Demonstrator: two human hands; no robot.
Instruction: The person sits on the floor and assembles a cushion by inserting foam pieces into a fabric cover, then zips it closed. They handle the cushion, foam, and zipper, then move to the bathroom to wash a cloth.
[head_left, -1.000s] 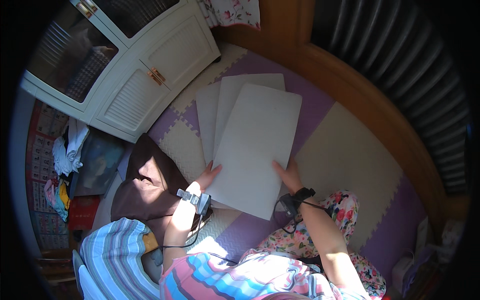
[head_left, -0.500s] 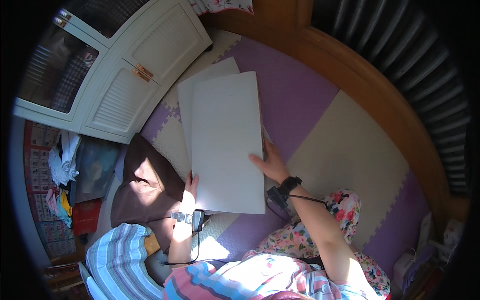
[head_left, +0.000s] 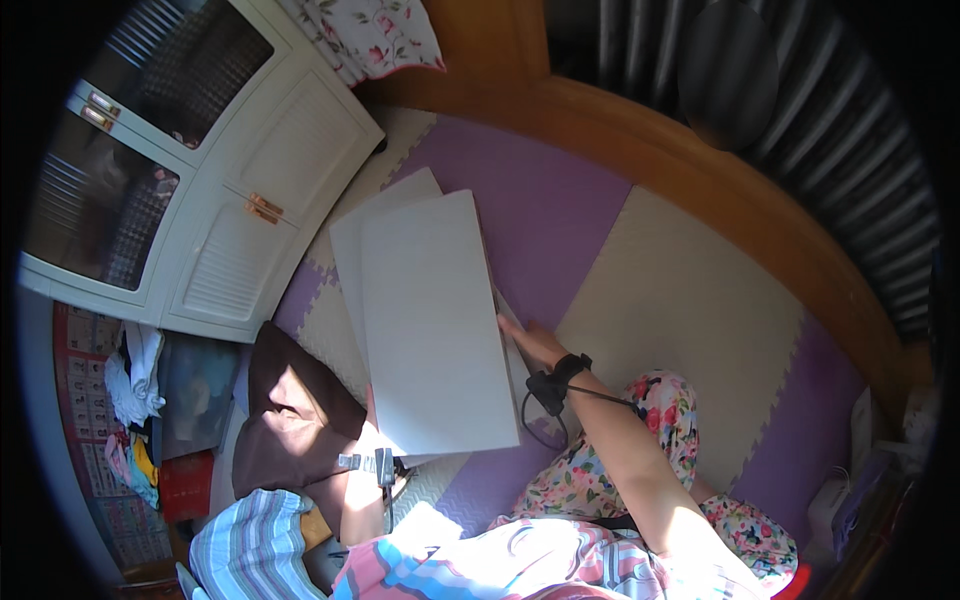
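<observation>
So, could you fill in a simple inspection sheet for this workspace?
Surface: purple and cream foam mats, interlocked.
Job's things: pale top board, overlapping a second board askew.
Clutter: brown fabric and blue-striped fabric, toward the left.
Grips: left hand at the top board's left edge, mostly hidden; right hand by its right edge; firmness of hold unclear.
Cables: black cables at both wrists.
Surroundings: white cabinet, wooden frame, dark ribbed panel.

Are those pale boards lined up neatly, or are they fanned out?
Fanned out: the top board sits skewed over a lower board, whose corner and edge stick out at the upper left.
</observation>
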